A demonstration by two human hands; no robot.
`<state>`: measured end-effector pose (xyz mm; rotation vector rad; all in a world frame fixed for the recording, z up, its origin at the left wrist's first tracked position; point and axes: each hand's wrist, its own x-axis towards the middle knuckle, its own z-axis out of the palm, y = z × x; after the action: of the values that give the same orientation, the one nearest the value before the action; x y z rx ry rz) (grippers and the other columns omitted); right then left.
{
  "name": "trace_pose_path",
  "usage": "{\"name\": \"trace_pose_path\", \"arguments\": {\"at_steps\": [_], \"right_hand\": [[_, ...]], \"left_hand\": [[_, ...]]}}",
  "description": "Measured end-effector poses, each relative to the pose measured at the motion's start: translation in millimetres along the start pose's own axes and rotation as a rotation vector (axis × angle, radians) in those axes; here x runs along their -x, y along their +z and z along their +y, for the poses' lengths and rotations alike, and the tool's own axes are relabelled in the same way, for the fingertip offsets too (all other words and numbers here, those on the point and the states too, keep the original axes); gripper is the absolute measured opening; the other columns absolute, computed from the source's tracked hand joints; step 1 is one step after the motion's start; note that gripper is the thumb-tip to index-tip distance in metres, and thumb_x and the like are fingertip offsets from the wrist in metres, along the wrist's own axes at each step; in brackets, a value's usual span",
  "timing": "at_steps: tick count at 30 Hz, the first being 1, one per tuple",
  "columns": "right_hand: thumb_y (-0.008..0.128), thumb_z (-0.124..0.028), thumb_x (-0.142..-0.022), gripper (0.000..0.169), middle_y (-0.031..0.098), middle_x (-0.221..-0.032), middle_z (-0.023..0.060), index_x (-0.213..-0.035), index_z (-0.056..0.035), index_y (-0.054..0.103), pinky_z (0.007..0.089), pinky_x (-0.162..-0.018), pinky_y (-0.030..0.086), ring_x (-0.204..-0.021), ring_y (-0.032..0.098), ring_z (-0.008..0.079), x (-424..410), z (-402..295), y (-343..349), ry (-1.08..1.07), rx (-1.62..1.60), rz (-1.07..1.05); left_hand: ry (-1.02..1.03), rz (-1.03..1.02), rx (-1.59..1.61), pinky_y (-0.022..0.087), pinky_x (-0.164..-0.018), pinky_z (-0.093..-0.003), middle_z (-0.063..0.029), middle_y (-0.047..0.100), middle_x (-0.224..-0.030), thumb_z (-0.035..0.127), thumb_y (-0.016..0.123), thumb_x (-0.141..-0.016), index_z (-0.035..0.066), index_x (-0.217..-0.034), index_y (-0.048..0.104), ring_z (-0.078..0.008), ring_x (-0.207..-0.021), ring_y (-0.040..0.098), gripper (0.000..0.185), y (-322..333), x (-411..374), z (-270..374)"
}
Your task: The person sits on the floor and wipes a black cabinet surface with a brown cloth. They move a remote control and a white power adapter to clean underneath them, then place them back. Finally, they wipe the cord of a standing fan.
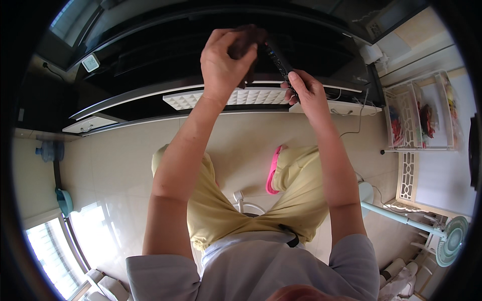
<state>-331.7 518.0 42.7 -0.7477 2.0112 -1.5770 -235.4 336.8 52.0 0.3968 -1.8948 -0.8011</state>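
My left hand [221,64] grips a dark brown cloth [246,39], bunched between thumb and fingers with a loose end hanging below. In my right hand [308,88] is a black remote control [278,59], held near its lower end with the thumb on its button side. The remote slants up to the left, and its far end meets the edge of the cloth. Both hands are above the front part of a glossy black cabinet top [324,62]. What the cloth covers at the remote's tip is hidden.
White drawers [339,107] and a textured white panel [260,96] form the cabinet front. A small white digital display [90,62] stands at the left. To the right are a clear-sided rack [414,113], a cable [357,124] and a pale green fan [452,240].
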Motion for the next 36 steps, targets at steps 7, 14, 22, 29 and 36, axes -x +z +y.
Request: {"name": "trace_pose_path", "arguments": {"at_steps": [7,14,22,29,36], "right_hand": [[0.038,-0.049,-0.099,0.052,0.067,-0.087,0.0124,-0.109,-0.001,0.055,0.0292,-0.064,0.056,-0.071,0.066,0.0175,9,-4,12,0.154,-0.415,-0.196],[0.042,-0.041,-0.1,0.046,0.061,-0.091,0.0123,-0.106,0.0028,0.054,0.0377,-0.059,0.06,-0.074,0.067,0.0234,-11,3,-14,0.189,-0.542,0.054],[0.04,-0.033,-0.101,0.039,0.063,-0.074,0.0101,-0.095,-0.0003,0.06,0.0307,-0.058,0.049,-0.06,0.061,0.0173,-57,37,-84,0.196,-0.238,0.331],[0.054,-0.032,-0.091,0.035,0.067,-0.091,0.0168,-0.104,0.0001,0.061,0.037,-0.079,0.05,-0.092,0.065,0.0274,-96,98,-113,0.193,-0.041,0.492],[0.067,-0.034,-0.081,0.042,0.066,-0.093,0.0208,-0.104,0.0004,0.06,0.041,-0.079,0.049,-0.092,0.063,0.0356,-108,102,-116,0.037,0.107,0.571]], "left_hand": [[-0.991,-0.318,0.875,0.053,-0.074,-0.0285,-0.0103,0.066,-0.094,0.023,0.068,-0.083,-0.003,-0.113,0.06,-0.017,-0.082,0.064,0.04,7,14,11],[-0.38,-0.244,0.374,0.047,-0.072,-0.024,-0.0045,0.065,-0.084,0.022,0.073,-0.081,-0.004,-0.105,0.064,-0.0097,-0.078,0.056,0.037,4,0,8],[-0.106,-0.218,-0.785,0.03,-0.105,-0.0555,-0.0176,0.031,-0.146,0.052,0.064,-0.083,0.023,-0.125,0.06,-0.0426,-0.135,0.025,0.051,-33,-8,-115],[0.145,-0.301,-0.801,0.035,-0.104,-0.051,-0.0145,0.042,-0.14,0.044,0.063,-0.086,0.024,-0.118,0.065,-0.0361,-0.136,0.03,0.038,6,-2,-122],[0.308,-0.525,-0.65,0.033,-0.108,-0.0458,-0.0129,0.038,-0.143,0.032,0.063,-0.088,0.025,-0.126,0.058,-0.0364,-0.131,0.036,0.039,98,-7,-63]]}}
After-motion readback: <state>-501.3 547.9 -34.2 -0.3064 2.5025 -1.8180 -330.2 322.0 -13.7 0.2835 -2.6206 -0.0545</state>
